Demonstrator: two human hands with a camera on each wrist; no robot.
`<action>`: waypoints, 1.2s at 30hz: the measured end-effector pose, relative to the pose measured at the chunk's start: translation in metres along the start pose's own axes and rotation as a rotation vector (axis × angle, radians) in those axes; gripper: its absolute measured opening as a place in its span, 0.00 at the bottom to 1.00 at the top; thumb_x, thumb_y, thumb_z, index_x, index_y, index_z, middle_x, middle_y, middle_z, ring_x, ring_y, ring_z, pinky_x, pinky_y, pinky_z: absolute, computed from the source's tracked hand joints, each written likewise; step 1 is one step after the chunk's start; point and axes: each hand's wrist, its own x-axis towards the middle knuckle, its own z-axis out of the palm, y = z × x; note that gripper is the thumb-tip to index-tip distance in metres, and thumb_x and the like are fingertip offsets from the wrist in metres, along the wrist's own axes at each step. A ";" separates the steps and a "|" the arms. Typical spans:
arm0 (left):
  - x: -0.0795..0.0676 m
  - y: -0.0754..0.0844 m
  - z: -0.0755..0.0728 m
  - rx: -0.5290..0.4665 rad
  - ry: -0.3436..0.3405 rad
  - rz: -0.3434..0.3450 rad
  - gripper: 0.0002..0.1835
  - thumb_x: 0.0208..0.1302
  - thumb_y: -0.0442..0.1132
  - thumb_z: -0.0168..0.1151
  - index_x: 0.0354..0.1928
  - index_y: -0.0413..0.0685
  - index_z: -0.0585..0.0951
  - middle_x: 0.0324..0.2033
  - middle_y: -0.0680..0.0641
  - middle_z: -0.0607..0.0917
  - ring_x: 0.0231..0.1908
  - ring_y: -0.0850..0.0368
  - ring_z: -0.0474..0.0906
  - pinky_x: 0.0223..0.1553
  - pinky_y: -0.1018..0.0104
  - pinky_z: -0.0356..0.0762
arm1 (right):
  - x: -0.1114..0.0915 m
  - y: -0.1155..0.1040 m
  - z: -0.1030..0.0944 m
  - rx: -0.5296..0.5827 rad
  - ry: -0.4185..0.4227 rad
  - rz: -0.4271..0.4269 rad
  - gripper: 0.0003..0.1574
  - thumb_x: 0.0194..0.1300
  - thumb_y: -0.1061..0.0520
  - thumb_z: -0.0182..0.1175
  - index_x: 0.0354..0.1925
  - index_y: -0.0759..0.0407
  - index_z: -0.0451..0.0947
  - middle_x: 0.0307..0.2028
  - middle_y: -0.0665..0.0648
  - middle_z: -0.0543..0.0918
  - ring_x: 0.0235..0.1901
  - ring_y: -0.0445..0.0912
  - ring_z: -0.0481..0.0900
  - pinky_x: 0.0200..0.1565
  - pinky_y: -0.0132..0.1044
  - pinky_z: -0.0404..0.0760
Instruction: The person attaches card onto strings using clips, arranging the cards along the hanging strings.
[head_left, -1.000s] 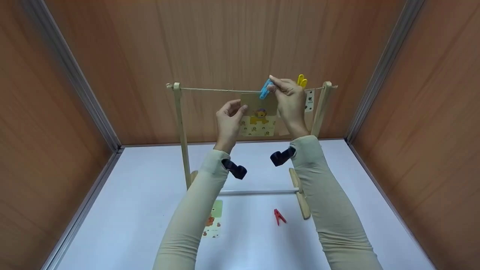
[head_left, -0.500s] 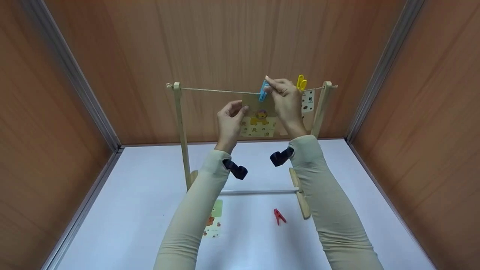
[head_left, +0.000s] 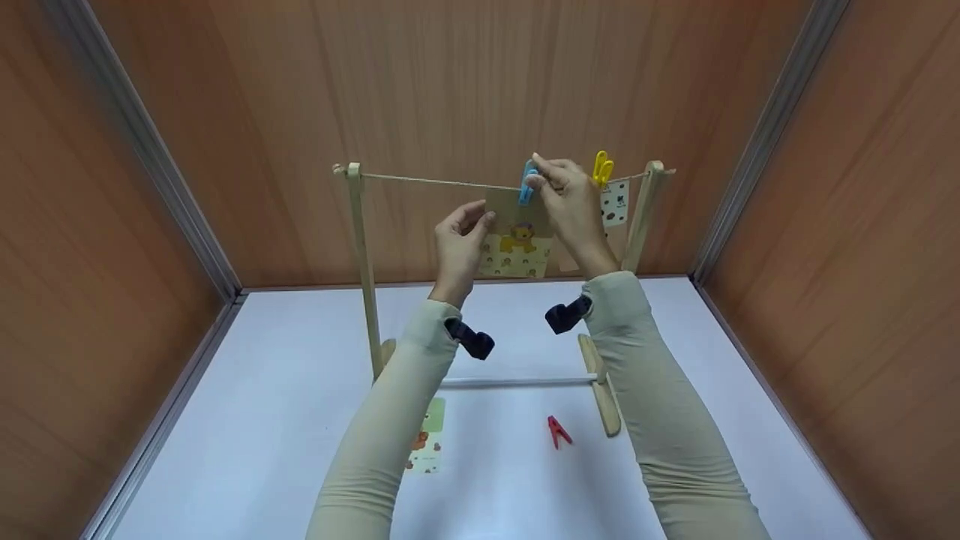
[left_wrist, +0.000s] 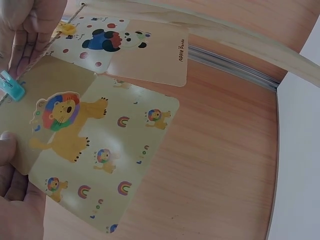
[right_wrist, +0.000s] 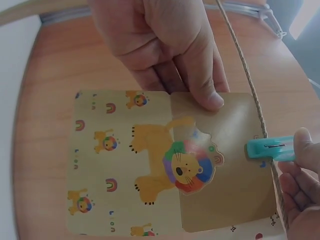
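Note:
My left hand [head_left: 457, 244] pinches the left edge of a lion card [head_left: 517, 255] between thumb and fingers. The card hangs just below the string [head_left: 442, 181], its brown top edge meeting it. A light-blue clothespin [right_wrist: 270, 148] sits across the string and the card's top edge. Thumb and fingers of my right hand [head_left: 576, 210] grip that clothespin's handle end. In the left wrist view the lion card shows a lion with a colourful mane, and part of the clothespin [left_wrist: 11, 86] appears at the left edge.
A panda card [left_wrist: 150, 55] hangs to the right from a yellow clothespin [head_left: 602, 169]. Wooden posts [head_left: 361, 270] carry the string at both ends. On the white table lie a red clothespin [head_left: 557, 433] and another card [head_left: 429, 442], partly behind my left sleeve.
The blue clothespin has turned more upright and moved slightly down, with my right hand still on it. The string now dips a little lower at that spot. My left hand barely moved.

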 end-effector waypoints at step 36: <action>-0.016 -0.024 -0.038 -0.027 -0.185 -0.097 0.20 0.75 0.41 0.47 0.65 0.47 0.71 0.61 0.44 0.77 0.63 0.48 0.72 0.66 0.58 0.66 | -0.040 0.046 -0.012 0.355 -0.015 -0.026 0.29 0.69 0.52 0.57 0.66 0.58 0.68 0.58 0.56 0.79 0.58 0.44 0.75 0.62 0.34 0.71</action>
